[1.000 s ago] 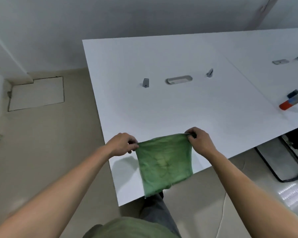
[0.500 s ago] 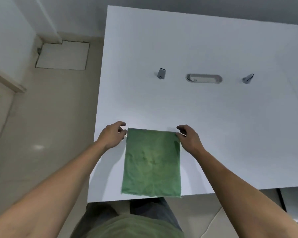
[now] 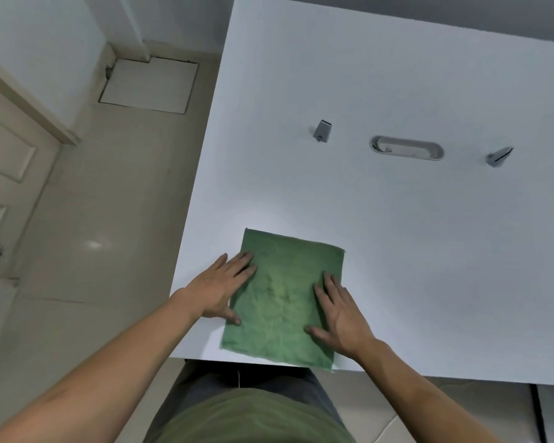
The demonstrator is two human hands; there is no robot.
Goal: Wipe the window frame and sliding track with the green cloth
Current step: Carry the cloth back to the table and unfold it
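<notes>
A green cloth (image 3: 285,302) lies spread flat on the white table (image 3: 397,235), its near edge at the table's front edge. My left hand (image 3: 221,289) rests flat on the cloth's left side with straight fingers. On the cloth's right side my right hand (image 3: 339,311) presses down, also flat with fingers straight. No window frame or sliding track is in view.
On the table farther back sit an oval metal cable slot (image 3: 406,148) and two small metal clips (image 3: 322,131) (image 3: 499,156). A beige tiled floor (image 3: 93,219), a floor hatch (image 3: 149,84) and a door (image 3: 4,161) lie to the left.
Both hands let go of the cloth's top corners and moved down onto it, now lying flat on its sides. The view has tilted further down over the table.
</notes>
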